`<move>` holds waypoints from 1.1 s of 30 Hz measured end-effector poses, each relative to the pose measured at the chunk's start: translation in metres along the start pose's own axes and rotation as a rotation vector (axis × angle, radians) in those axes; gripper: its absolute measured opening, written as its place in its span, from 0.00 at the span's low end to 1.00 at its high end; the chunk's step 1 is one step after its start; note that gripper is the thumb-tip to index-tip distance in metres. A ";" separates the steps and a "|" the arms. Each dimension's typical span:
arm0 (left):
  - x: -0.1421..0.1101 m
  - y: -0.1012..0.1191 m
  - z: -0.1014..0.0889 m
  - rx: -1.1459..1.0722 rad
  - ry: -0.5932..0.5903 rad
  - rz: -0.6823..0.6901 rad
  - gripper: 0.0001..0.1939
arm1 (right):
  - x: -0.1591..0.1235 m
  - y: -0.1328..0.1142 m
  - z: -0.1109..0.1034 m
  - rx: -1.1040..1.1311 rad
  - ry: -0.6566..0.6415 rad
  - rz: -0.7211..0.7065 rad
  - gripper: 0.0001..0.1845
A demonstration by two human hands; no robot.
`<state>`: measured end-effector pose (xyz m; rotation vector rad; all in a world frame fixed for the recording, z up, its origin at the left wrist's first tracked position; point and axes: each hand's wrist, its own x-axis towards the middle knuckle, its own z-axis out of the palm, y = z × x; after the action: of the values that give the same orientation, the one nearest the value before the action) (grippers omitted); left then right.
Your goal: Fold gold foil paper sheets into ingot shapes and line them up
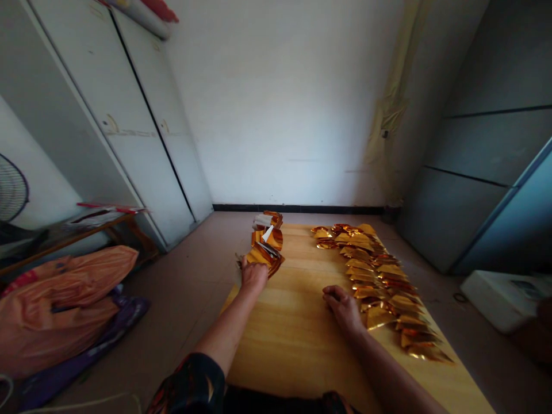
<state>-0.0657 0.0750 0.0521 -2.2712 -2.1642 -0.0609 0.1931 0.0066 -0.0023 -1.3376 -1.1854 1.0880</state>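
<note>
The gold-foil paper stack (267, 246) sits at the far left corner of the wooden tabletop (288, 351), its long axis running roughly away from me toward the far edge. My left hand (254, 275) is the nearer one: its fingers lie on the stack's near end, though I cannot tell whether they grip it or only rest there. That forearm reaches forward and slightly right from the near edge, past a dark patterned sleeve (190, 385). My right hand (342, 309) is well apart, knuckles up and fingers loosely curled on the bare wood, holding nothing I can see. It sits just beside a long row of folded gold-foil pieces (379, 287), which runs along the right edge from the far corner toward me. Open tabletop lies between my hands.
</note>
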 end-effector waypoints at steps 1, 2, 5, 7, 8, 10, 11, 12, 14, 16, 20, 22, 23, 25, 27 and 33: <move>0.000 0.000 0.000 0.042 0.012 -0.007 0.14 | 0.000 -0.001 0.000 -0.006 0.000 -0.002 0.13; 0.000 0.001 0.000 0.089 0.025 -0.016 0.14 | -0.001 -0.001 0.001 -0.008 0.000 0.000 0.13; -0.001 0.004 -0.003 0.129 0.066 -0.047 0.14 | -0.002 -0.005 0.002 -0.002 0.017 0.005 0.12; -0.004 0.009 -0.011 0.109 0.142 -0.065 0.14 | -0.003 -0.006 0.002 -0.001 0.018 0.001 0.12; -0.006 0.012 -0.017 0.096 0.196 -0.071 0.15 | -0.003 -0.006 0.003 -0.003 0.017 -0.003 0.12; -0.013 0.018 -0.031 0.058 0.293 -0.084 0.14 | -0.003 -0.005 0.002 -0.016 0.008 -0.005 0.11; -0.016 0.022 -0.039 0.038 0.335 -0.087 0.14 | -0.002 -0.004 0.002 -0.025 0.005 -0.005 0.11; -0.018 0.025 -0.046 0.016 0.376 -0.090 0.14 | -0.002 -0.003 0.002 -0.034 0.002 -0.006 0.10; -0.021 0.030 -0.056 -0.044 0.415 -0.107 0.13 | -0.001 -0.001 0.001 -0.042 -0.007 -0.013 0.10; -0.022 0.033 -0.059 -0.151 0.375 -0.106 0.12 | 0.000 -0.001 0.001 -0.035 -0.008 -0.024 0.10; -0.022 0.038 -0.045 -0.405 0.320 -0.042 0.10 | 0.001 -0.005 0.002 -0.028 -0.003 -0.013 0.11; -0.024 0.042 -0.034 -0.427 0.303 -0.014 0.11 | 0.000 -0.009 0.004 -0.034 -0.019 -0.017 0.11; -0.027 0.045 -0.029 -0.388 0.290 -0.015 0.11 | 0.000 -0.010 0.005 -0.032 -0.033 -0.033 0.12; -0.034 0.052 -0.020 -0.272 0.280 0.086 0.12 | -0.001 -0.015 0.009 -0.023 -0.066 -0.086 0.13; -0.042 0.060 -0.013 -0.180 0.282 0.272 0.16 | -0.002 -0.020 0.013 -0.015 -0.092 -0.146 0.15; -0.059 0.093 0.006 -0.157 0.096 0.323 0.16 | 0.007 -0.030 0.018 -0.097 -0.130 -0.247 0.14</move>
<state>0.0243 0.0120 0.0461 -2.6114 -1.7803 -0.3401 0.1729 0.0159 0.0263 -1.1695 -1.4731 0.9605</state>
